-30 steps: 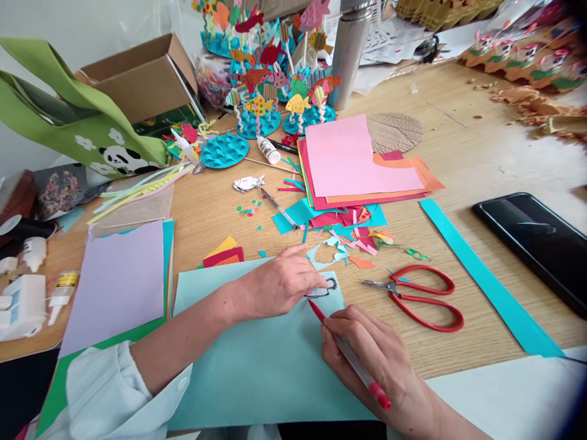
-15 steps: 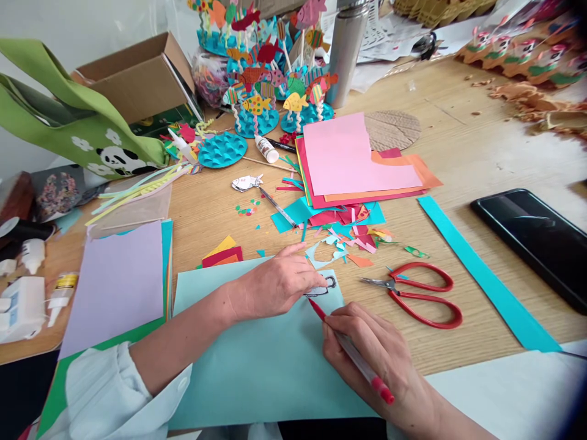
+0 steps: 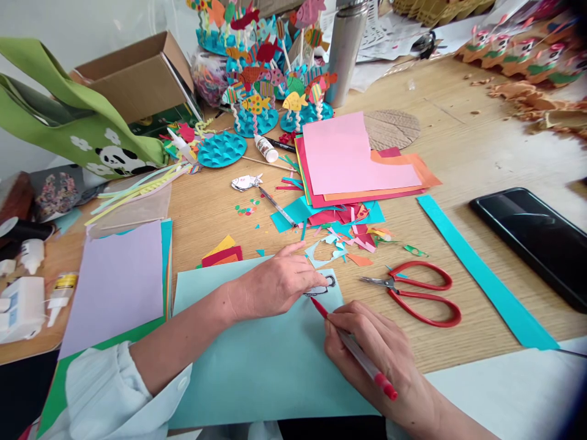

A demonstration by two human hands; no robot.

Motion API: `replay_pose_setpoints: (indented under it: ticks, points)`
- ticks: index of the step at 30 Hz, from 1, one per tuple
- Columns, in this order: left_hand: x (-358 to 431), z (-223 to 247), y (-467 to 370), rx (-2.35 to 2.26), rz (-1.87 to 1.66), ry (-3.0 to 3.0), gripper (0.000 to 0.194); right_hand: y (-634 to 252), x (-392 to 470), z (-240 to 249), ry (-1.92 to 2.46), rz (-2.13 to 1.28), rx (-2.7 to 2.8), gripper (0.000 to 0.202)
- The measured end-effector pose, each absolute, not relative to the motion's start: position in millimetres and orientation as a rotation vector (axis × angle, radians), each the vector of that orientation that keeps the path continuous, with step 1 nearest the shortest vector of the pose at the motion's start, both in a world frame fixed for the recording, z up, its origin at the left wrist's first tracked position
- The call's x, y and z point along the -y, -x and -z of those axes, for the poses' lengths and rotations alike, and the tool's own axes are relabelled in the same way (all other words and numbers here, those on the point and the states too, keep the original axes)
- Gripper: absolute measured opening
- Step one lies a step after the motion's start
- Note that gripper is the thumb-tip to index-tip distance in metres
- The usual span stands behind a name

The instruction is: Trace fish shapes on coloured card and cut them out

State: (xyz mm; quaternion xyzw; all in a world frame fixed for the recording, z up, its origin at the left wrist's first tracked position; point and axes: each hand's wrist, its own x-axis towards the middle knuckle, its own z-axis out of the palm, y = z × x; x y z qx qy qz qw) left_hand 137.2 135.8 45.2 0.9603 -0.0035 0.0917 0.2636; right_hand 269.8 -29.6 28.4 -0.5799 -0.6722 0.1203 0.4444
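My left hand lies with fingers apart over the upper edge of a light blue sheet, its fingertips pressing on a small dark-outlined cutout. The cutout lies at the sheet's upper right corner, partly covered by those fingers. My right hand is closed round a red pen, whose tip meets the sheet just below the cutout's edge. Right of the hands lie scissors with red handles.
Paper scraps and stacked coloured paper lie beyond the hands. A black phone and a blue strip are at the right. Purple paper lies left; a metal bottle stands behind.
My right hand and the red pen have shifted slightly to the right, with the pen tip moving a little along the cutout's lower edge. My left hand stays in place.
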Motion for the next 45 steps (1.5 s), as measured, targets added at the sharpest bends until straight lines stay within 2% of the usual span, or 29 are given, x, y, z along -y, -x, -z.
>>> replay_pose_setpoints:
  ticks: [29,45]
  points:
    - [-133.7,-47.8,-137.5,-0.002,-0.198,-2.621,0.025,-270.4,29.8,-26.3,1.490,-0.208,1.575,0.020]
    - [-134.1,-45.0,-137.9,0.017,-0.329,-2.574,0.021,-272.6,29.7,-26.3,1.539,-0.259,1.470,0.019]
